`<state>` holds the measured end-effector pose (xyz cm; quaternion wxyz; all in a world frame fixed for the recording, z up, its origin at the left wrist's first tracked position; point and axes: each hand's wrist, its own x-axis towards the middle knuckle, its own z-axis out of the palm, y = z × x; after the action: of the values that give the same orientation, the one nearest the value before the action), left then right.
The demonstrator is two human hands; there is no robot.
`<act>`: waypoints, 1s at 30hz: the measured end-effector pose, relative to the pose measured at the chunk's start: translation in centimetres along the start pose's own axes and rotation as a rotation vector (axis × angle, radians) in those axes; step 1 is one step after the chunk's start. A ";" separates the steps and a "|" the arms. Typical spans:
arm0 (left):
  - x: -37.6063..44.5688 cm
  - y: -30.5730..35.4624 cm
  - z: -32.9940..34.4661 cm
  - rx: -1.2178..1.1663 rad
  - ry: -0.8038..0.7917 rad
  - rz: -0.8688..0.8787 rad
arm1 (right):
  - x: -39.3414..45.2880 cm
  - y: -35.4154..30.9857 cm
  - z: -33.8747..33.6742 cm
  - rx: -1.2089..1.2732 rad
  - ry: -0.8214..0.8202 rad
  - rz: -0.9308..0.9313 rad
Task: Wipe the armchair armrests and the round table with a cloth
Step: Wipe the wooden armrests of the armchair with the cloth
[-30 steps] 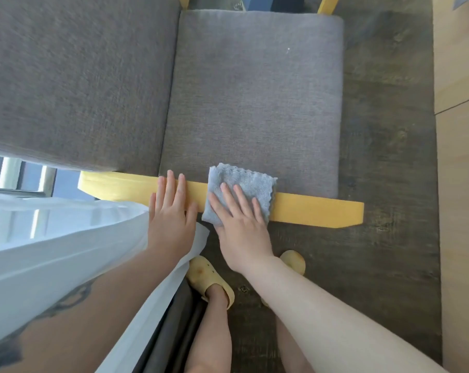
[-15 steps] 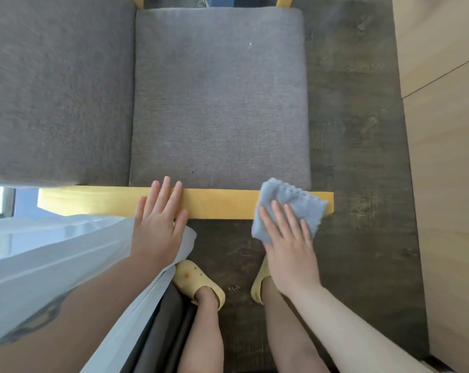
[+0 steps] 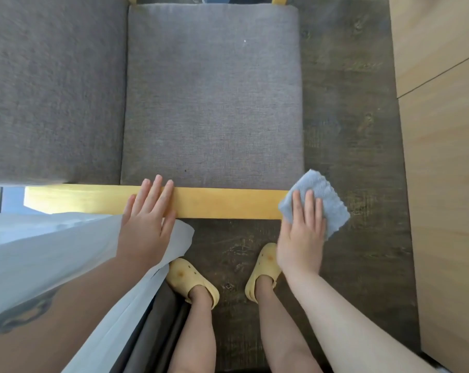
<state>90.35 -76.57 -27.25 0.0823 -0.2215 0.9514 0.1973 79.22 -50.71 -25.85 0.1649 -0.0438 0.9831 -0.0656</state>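
A yellow wooden armrest [image 3: 222,202] runs left to right just below the grey seat cushion [image 3: 214,98] of the armchair. My left hand [image 3: 147,219] lies flat on the armrest with straight fingers, near its middle. My right hand [image 3: 302,232] presses a folded blue-grey cloth [image 3: 327,203] flat over the armrest's right end, fingers straight on top of it. The cloth hangs past the end of the wood. The far armrest shows only as two yellow tips at the top edge. No round table is in view.
The grey backrest cushion [image 3: 50,87] fills the left. A white curtain [image 3: 45,254] hangs under my left arm. My feet in yellow clogs [image 3: 193,281] stand on the dark wood floor [image 3: 346,109]. A light wooden panel [image 3: 443,157] rises on the right.
My right hand has slid the cloth rightward along the armrest, from near its middle to its right end. My left hand has stayed flat on the armrest.
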 end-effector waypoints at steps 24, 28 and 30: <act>-0.9 -5.8 -2.2 0.017 0.016 -0.267 | -2.7 -4.8 2.8 -0.076 0.043 -0.157; -1.9 -7.3 -2.5 -0.019 0.030 -0.309 | -5.0 -12.3 4.4 -0.052 -0.053 -0.376; -2.2 -7.9 -2.7 -0.042 0.040 -0.313 | -5.2 -10.9 4.4 -0.141 -0.086 -0.615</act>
<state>95.71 -83.31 -26.94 0.0886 -0.3724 0.9025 0.1976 86.32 -61.40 -26.77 0.1755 -0.3532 0.9180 -0.0424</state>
